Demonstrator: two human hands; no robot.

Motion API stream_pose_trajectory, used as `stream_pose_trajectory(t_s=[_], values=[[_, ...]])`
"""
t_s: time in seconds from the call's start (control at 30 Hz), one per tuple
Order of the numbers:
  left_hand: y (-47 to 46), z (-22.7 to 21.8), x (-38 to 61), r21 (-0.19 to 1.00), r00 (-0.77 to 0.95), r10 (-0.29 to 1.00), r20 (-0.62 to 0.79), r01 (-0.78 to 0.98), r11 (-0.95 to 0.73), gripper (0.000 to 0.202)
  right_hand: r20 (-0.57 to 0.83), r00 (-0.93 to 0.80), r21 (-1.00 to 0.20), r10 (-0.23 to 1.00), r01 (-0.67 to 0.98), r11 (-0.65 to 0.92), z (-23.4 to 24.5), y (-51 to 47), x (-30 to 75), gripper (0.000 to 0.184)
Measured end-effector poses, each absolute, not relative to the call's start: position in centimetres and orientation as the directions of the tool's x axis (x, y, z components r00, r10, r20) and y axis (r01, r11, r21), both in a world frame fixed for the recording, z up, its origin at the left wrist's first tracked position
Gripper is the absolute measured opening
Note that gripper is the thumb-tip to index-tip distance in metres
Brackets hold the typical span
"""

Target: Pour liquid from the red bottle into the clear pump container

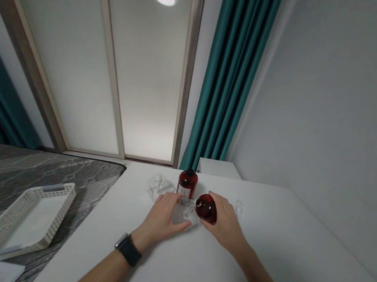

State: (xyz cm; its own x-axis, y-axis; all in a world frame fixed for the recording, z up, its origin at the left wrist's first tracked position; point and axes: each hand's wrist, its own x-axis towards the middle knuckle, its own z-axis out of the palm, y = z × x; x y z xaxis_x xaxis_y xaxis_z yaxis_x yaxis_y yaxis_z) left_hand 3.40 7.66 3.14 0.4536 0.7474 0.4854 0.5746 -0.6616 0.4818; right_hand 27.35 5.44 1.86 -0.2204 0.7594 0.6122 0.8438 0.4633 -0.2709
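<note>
My right hand (224, 221) is wrapped round a dark red bottle (206, 208), tilted on its side with its neck pointing left toward a small clear container (183, 212). My left hand (162, 218), a black watch on its wrist, curls round that clear container on the white table (264, 251). A second dark red bottle (187, 183) with a white label stands upright just behind them. Whether liquid is flowing is too small to tell.
A clear plastic piece (158, 185) lies left of the upright bottle, another small clear item (239, 208) sits to the right. A white perforated tray (28, 220) rests on the dark marbled surface at left. Teal curtain (230, 70) and a white wall stand behind.
</note>
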Motion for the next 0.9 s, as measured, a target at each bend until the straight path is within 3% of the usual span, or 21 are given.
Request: stream_pose_trajectory(t_s=[0.37,0.9], values=[[7.8,2.7,3.2,0.392,0.489,0.717,0.497,0.610,-0.688,0.066,0.590,-0.297,-0.142,0.750,0.877,0.459,1.9,5.6,27.8,0.059],[7.6,2.8,3.3,0.402,0.474,0.728,0.495,0.619,-0.675,0.065,0.551,-0.380,-0.063,0.743,0.869,0.491,3.2,5.5,27.7,0.067]])
